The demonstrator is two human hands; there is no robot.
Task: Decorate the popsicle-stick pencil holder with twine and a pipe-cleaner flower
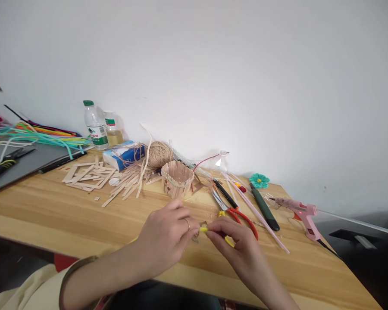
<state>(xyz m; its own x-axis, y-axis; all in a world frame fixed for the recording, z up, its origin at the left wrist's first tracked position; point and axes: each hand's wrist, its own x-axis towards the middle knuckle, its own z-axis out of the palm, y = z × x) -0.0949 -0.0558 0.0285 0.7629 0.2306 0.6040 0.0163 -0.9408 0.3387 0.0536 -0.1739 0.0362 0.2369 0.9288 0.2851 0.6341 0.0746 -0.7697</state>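
Note:
Over the front of the table, my left hand [168, 234] and my right hand [234, 241] meet, fingertips pinched on a short yellow pipe cleaner [203, 229] that spans the small gap between them. A ring is on one left finger. Most of the pipe cleaner is hidden by the fingers. Just beyond my right hand lie red-handled scissors [239, 214], blades pointing away. A yellow-handled tool [221, 213] is partly covered by that hand. Behind my left hand stands a small basket of wooden sticks [177, 189] with a braided rim.
A pink glue gun [305, 211] stands at the right edge. Loose craft sticks [129, 183], a twine ball [160, 154], a tissue pack [124, 156] and a plastic bottle [95, 127] sit at the back left. Coloured pipe cleaners [48, 137] cover a laptop. A teal flower [259, 181] lies back right.

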